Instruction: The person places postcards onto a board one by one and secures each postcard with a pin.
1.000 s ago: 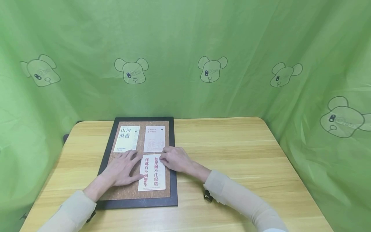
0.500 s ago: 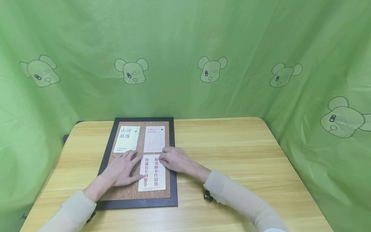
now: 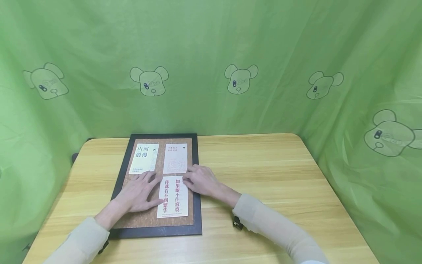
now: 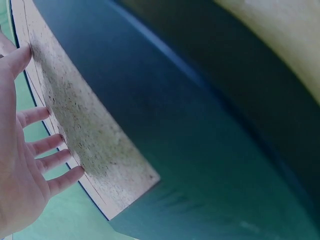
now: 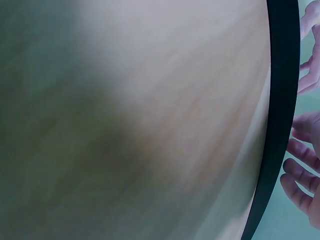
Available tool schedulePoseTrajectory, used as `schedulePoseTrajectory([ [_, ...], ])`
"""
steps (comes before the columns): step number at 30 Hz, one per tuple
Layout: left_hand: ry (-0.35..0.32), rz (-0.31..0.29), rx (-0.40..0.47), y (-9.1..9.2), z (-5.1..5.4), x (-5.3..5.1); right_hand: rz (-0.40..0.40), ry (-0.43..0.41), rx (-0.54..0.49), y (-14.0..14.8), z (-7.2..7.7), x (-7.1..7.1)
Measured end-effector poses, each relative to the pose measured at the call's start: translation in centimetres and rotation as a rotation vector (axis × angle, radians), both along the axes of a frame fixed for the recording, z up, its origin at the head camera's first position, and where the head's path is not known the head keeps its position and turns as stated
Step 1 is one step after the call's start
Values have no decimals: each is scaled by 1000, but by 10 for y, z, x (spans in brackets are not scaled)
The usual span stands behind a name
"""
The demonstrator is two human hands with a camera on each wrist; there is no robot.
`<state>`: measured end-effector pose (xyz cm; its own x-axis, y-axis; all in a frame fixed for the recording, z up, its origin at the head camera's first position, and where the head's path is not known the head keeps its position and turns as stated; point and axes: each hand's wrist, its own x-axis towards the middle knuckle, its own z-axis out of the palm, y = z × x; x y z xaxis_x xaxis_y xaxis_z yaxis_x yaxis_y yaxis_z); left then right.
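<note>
A white card with red vertical writing lies on a black-framed cork board. My left hand rests on the board with fingers spread, its thumb touching the card's left edge. In the left wrist view, the fingertips reach the cork surface. At the card's upper right corner is my right hand, its fingers bent and its fingertips on or beside the corner. Whether they pinch anything there is hidden. Part of that hand also shows behind the frame edge in the right wrist view.
Two more cards lie on the board's far half: a left card with dark writing and a right card with pale red print. The board sits on a wooden table. A green curtain stands behind it.
The right hand's fingers have shifted slightly to the right and away from me at the card's corner. My left hand and the cards look unmoved.
</note>
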<state>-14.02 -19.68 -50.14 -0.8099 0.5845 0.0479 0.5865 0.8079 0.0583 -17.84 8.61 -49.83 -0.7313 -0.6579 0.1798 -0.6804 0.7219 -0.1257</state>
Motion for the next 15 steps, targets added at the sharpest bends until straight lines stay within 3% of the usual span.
schedulePoseTrajectory([
  [15, -10, 7, 4, 0, 1, 1, 20, 42, -37, -2, -1, -2],
])
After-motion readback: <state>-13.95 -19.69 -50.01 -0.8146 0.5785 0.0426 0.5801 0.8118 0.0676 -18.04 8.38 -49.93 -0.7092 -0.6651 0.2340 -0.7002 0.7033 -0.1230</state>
